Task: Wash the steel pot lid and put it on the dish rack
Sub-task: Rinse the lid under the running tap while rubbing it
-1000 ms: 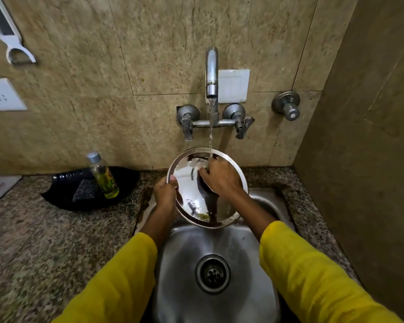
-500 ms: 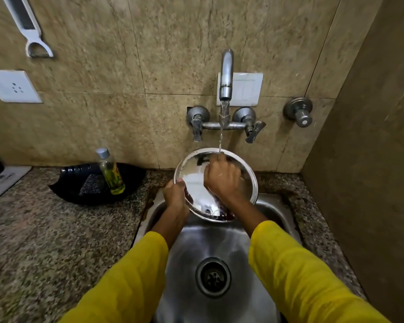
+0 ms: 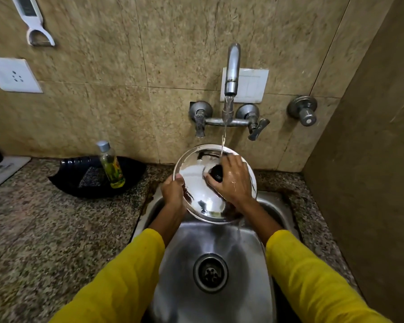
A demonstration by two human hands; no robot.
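The round steel pot lid (image 3: 196,197) is held tilted over the sink (image 3: 191,243), its shiny face toward me. My left hand (image 3: 173,192) grips its left rim, thumb on the face. My right hand (image 3: 233,180) lies on the upper right of the lid, with its thumb and fingers curled around the black knob (image 3: 217,173). A thin stream of water (image 3: 224,136) falls from the tap spout (image 3: 232,68) onto the lid's top edge, beside my right fingers. No dish rack is in view.
A small bottle of yellow-green liquid (image 3: 111,165) stands on a black tray (image 3: 79,183) left of the sink, on the speckled granite counter (image 3: 44,229). The drain (image 3: 210,272) sits below the lid. A brown side wall (image 3: 371,159) closes the right.
My right hand has slid over the lid's face toward its upper right, and the black knob now shows. The left hand keeps its hold on the rim. Water keeps running.
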